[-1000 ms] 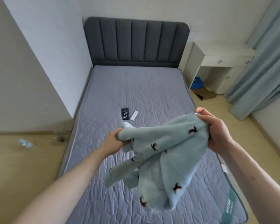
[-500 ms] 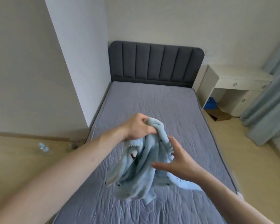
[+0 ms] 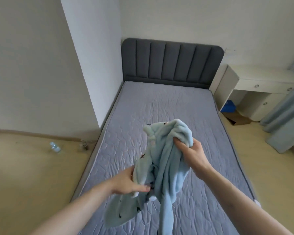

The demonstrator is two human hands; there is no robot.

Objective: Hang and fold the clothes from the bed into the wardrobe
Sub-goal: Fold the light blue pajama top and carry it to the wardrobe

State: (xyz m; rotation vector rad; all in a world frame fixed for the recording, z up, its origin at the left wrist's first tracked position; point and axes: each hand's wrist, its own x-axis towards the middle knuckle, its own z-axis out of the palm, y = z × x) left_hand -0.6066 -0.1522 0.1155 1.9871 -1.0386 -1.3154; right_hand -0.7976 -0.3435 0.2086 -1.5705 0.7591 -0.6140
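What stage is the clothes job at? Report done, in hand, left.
Done: the mattress shows no other clothes, so earlier pieces appear cleared, though the wardrobe is out of view. In hand: the right hand grips the bunched top of a light blue fleece garment above the bed, and the left hand holds its lower part. Left: folding or hanging this garment and putting it away.

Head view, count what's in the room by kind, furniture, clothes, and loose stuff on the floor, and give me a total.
Furniture: 2, bed and desk
Clothes: 1, blue garment, held in both hands, left hand, right hand
Floor items: 3, bottle, cardboard box, blue item under the desk
Total: 6
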